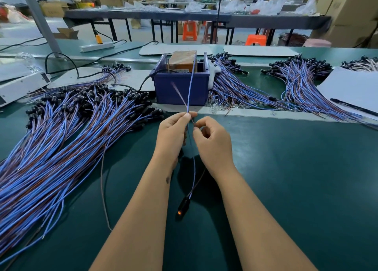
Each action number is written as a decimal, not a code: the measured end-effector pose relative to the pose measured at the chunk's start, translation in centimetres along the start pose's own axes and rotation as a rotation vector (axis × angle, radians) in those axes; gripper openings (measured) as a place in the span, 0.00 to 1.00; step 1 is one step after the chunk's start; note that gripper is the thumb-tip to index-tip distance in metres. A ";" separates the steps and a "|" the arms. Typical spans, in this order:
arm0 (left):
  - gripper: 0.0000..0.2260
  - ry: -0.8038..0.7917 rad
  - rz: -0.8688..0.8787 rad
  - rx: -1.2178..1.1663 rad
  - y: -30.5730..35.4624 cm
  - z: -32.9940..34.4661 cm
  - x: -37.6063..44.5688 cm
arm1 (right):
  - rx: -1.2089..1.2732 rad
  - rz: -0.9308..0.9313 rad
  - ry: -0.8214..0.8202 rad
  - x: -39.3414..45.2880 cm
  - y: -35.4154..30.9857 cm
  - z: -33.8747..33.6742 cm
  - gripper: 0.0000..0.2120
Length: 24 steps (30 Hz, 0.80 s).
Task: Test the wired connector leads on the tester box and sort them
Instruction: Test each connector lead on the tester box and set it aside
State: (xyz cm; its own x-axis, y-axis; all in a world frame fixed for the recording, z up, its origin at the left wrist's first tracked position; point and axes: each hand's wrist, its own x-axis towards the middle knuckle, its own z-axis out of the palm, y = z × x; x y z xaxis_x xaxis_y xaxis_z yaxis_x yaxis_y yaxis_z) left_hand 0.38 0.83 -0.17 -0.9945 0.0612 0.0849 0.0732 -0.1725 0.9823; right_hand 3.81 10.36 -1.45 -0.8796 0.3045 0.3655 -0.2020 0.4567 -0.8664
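Lead (194, 168) hangs between both hands above the green bench: the left hand (173, 133) pinches its blue wire, the right hand (212, 142) pinches the brown one just beside it. Above the grips, the blue end reaches the tester box (180, 86); below, the black connector (183, 206) dangles, glowing orange. It looks light, limp and thin, so I would hold it near the bare tips.

Blue-and-brown leads (61, 139), green table (296, 178)
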 end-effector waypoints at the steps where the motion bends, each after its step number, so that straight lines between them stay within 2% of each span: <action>1: 0.10 -0.015 -0.015 -0.013 0.1 0.0 0.0 | -0.012 -0.002 -0.011 0.0 0.0 0.0 0.04; 8: 0.09 0.070 -0.035 -0.171 0.3 -0.5 0.4 | -0.062 -0.014 -0.029 -0.1 -0.3 -0.4 0.08; 12: 0.09 0.097 -0.030 -0.294 0.5 -1.0 0.5 | -0.402 0.034 -0.016 0.3 0.1 -1.0 0.11; 15: 0.09 0.076 -0.034 -0.281 0.6 -0.8 0.3 | -0.494 0.038 0.131 0.5 0.3 -1.8 0.11; 17: 0.09 0.050 -0.006 -0.101 0.3 -0.5 0.2 | -0.474 0.031 0.243 0.6 0.3 -2.2 0.09; 20: 0.08 -0.073 0.064 0.149 -0.1 -0.2 -0.2 | -0.251 0.097 0.360 0.8 0.3 -2.8 0.04; 23: 0.05 -0.190 0.117 0.217 -0.1 0.1 -0.7 | 0.332 0.168 0.494 1.2 -0.3 -3.9 0.07; 24: 0.04 -0.222 0.131 0.218 -0.1 0.3 -0.9 | 0.435 0.168 0.538 1.3 -0.3 -4.2 0.08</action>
State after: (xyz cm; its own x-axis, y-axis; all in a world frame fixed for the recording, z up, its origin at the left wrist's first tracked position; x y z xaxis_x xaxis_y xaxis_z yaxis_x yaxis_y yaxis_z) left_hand 1.25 1.08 -0.32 -0.9368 0.2688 0.2240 0.2377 0.0194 0.9711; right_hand 4.55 14.16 0.72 -0.6018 0.7631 0.2356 -0.3349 0.0266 -0.9419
